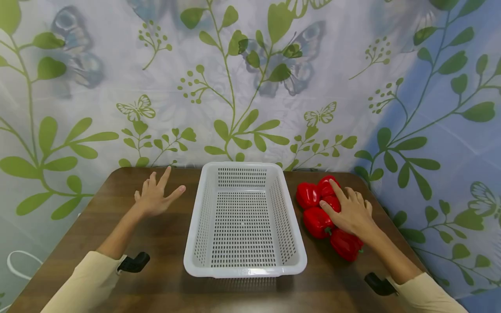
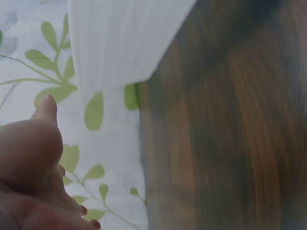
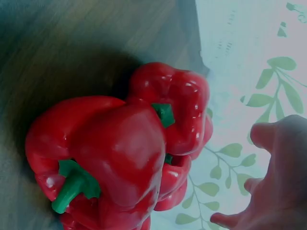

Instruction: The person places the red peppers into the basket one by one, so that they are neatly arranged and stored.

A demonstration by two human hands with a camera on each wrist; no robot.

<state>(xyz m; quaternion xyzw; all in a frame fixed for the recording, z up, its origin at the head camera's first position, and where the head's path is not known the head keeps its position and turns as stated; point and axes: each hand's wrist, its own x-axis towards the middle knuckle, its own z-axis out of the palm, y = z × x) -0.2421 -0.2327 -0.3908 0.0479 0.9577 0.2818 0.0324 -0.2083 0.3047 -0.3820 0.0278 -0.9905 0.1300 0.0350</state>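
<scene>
Several red bell peppers (image 1: 316, 221) with green stems lie in a cluster on the table, right of a white perforated plastic basket (image 1: 242, 272). Over the peppers hovers my right hand (image 1: 350, 213), fingers spread and nothing held. In the right wrist view a large pepper (image 3: 120, 148) fills the middle, with the hand (image 3: 273, 177) apart from it on the right. To the left of the basket my left hand (image 1: 154, 198) is raised with its fingers spread, holding nothing. The left wrist view has this hand (image 2: 29, 167) beside the basket's white side (image 2: 120, 43).
The brown wooden table (image 1: 164, 278) carries the basket at its middle. Behind it hangs a pale curtain (image 1: 250, 87) printed with green leaves and butterflies, which continues along the right side. A white cord loop (image 1: 17, 265) shows at the far left.
</scene>
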